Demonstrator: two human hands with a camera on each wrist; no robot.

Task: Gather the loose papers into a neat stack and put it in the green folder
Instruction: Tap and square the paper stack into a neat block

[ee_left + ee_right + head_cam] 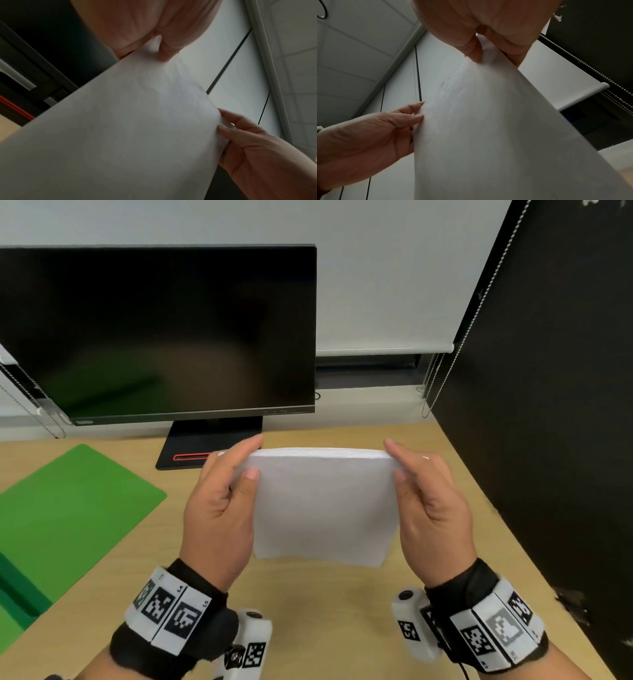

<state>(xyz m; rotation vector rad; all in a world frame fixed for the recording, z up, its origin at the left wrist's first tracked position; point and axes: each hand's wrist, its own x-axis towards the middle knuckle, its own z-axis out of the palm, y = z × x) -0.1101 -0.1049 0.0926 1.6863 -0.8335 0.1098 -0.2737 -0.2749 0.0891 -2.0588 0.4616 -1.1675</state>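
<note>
Both hands up over light wooden desk (325, 611). Stack of white paper sheets (323, 508) held upright between them, lower edge close above or on desk, cannot tell which. Left hand (219, 508) pinches stack's left edge, thumb in front, fingers behind. Right hand (431, 508) pinches right edge likewise. Flat green plastic folder (68, 508) lies open on desk, well left of stack. Black monitor (157, 333) stands behind.
</note>
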